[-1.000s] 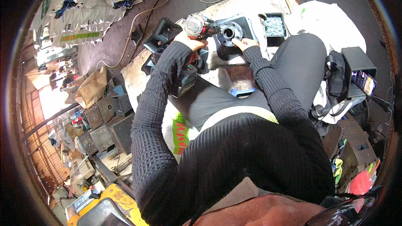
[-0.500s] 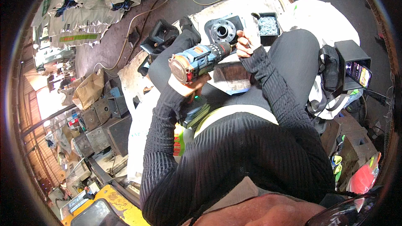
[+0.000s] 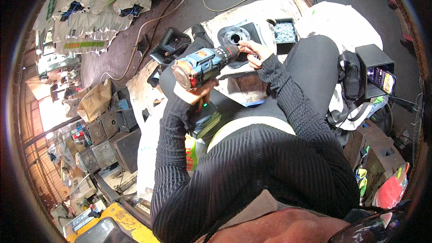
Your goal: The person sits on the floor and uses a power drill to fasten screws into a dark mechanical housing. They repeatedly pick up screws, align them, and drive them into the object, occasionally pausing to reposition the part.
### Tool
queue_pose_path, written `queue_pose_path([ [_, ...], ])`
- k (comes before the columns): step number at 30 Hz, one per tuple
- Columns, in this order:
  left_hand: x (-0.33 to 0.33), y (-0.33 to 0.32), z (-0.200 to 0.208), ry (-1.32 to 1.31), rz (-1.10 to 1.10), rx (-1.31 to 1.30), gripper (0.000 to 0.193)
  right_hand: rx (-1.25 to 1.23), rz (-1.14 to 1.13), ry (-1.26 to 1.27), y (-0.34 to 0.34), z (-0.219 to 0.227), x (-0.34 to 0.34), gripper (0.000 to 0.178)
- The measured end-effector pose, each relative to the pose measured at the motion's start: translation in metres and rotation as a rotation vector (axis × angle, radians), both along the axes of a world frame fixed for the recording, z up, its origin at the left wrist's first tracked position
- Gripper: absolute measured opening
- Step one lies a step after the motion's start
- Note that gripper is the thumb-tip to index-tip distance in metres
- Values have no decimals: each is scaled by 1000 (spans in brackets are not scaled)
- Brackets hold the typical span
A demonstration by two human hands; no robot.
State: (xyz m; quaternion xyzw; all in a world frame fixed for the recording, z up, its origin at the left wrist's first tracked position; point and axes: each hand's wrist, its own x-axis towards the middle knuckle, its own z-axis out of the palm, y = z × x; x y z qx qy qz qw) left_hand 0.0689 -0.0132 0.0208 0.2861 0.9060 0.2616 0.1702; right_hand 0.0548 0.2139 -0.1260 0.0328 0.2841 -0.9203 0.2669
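My left hand (image 3: pixel 196 93) is wrapped round the grip of a blue cordless drill (image 3: pixel 200 66), whose black chuck points right and away. In front of the chuck, my right hand (image 3: pixel 254 55) is closed, thumb and forefinger pinched near the drill's tip. What the pinch holds is too small to make out. Just beyond the drill, a round dark flange (image 3: pixel 240 32) with a central hole and smaller holes about its rim sits on a black square base (image 3: pixel 259 40). Hands and drill cover part of it.
A black tray (image 3: pixel 295 36) of small silvery pieces stands right of the flange. Black containers (image 3: pixel 173 40) lie beyond my left knee. An open-fronted box (image 3: pixel 245 89) is between my thighs. At right, a phone (image 3: pixel 381 80) sits in a dark box. Hoses (image 3: pixel 234 4) cross the floor.
My right hand has moved left and slightly nearer, to the front of the drill. The drill has shifted a little left in view, still in my left hand.
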Motion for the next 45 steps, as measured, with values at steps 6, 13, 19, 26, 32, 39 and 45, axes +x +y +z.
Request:
queue_pose_path([
  [6, -5, 8, 5, 139, -5, 25, 43, 313, 80, 277, -3, -20, 0, 30],
  [13, 12, 8, -3, -392, 338, -321, 44, -392, -53, -300, -14, -4, 7, 22],
  [19, 16, 6, -27, 56, 64, -215, 45, -440, 2, -443, -18, -6, 5, 39],
  [26, 13, 9, -36, 339, -168, -398, 56, -548, 57, -401, -23, -25, 5, 41],
  [32, 30, 25, -18, -214, 231, -78, 63, -438, 45, -383, -47, -85, 5, 38],
  [39, -3, -1, -48, 179, -79, -439, 51, -362, -157, -529, -40, -79, 5, 33],
  [45, -58, -8, -78, 213, -184, -375, 37, 303, -373, -483, -35, -76, 12, 29],
])
